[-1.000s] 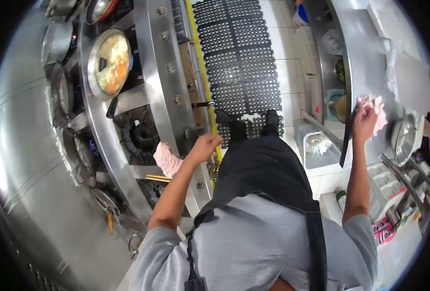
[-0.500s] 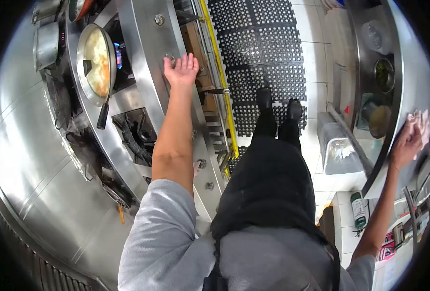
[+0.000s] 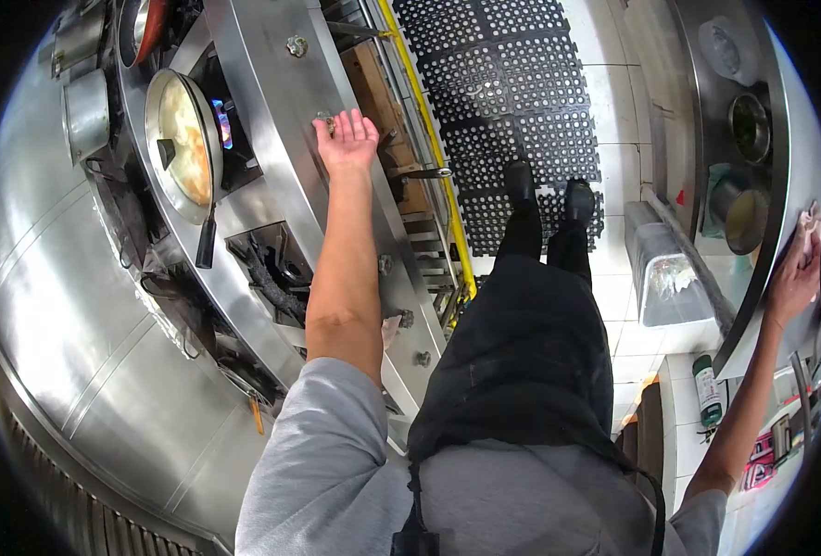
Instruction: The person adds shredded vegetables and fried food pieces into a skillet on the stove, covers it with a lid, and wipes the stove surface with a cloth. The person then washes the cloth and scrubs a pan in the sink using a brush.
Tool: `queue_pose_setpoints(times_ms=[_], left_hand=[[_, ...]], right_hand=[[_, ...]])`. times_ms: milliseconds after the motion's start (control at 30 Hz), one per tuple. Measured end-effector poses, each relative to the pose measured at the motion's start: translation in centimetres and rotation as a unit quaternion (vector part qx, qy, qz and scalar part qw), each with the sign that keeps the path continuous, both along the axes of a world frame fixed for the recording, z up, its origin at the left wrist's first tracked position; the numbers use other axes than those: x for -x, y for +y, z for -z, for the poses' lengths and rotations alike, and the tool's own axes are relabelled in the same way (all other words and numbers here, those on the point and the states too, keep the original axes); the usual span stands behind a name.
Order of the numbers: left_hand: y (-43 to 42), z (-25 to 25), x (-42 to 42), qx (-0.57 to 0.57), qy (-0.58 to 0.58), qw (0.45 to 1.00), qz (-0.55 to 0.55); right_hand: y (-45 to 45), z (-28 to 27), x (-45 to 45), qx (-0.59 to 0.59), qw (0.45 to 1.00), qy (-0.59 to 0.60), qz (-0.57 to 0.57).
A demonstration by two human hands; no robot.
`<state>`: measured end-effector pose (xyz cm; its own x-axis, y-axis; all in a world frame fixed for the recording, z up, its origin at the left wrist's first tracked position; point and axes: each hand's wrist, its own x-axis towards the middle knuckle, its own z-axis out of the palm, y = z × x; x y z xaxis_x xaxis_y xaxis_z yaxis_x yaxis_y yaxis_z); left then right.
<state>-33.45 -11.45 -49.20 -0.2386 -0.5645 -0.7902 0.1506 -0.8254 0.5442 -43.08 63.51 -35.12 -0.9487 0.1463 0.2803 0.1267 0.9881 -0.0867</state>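
Observation:
My left hand [image 3: 347, 144] is stretched over the front panel of the stove, palm up with fingers extended, holding nothing. Its thumb side is close to a burner knob [image 3: 326, 122]; whether they touch I cannot tell. On the burner beyond sits a frying pan [image 3: 197, 176] with a pale, partly browned food in it and a dark-handled utensil at its rim. A blue flame [image 3: 222, 125] burns beside the pan. At far right, my right hand [image 3: 795, 278] rests on the steel counter, fingers bent over a pale cloth [image 3: 809, 227].
Steel pots [image 3: 86, 116] and a red pan [image 3: 151, 32] stand around the stove. Below the counter, a shelf holds metal containers [image 3: 749, 128]. A grey bin [image 3: 665, 278] stands under it. A perforated black mat [image 3: 494, 102] covers the floor, and a yellow pipe [image 3: 429, 139] runs along the stove.
The whole view has shifted slightly. My right hand with the cloth has slid a little farther across the counter. My left hand stays near the knob, palm up.

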Motion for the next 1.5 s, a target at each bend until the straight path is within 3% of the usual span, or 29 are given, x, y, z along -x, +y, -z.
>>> queue_pose_setpoints(times_ms=[1500], left_hand=[[-0.09,-0.22,-0.32,-0.004,0.016,1.0,-0.001]], right_hand=[[0.42,0.15,-0.47,-0.013,1.0,-0.012,0.004]])
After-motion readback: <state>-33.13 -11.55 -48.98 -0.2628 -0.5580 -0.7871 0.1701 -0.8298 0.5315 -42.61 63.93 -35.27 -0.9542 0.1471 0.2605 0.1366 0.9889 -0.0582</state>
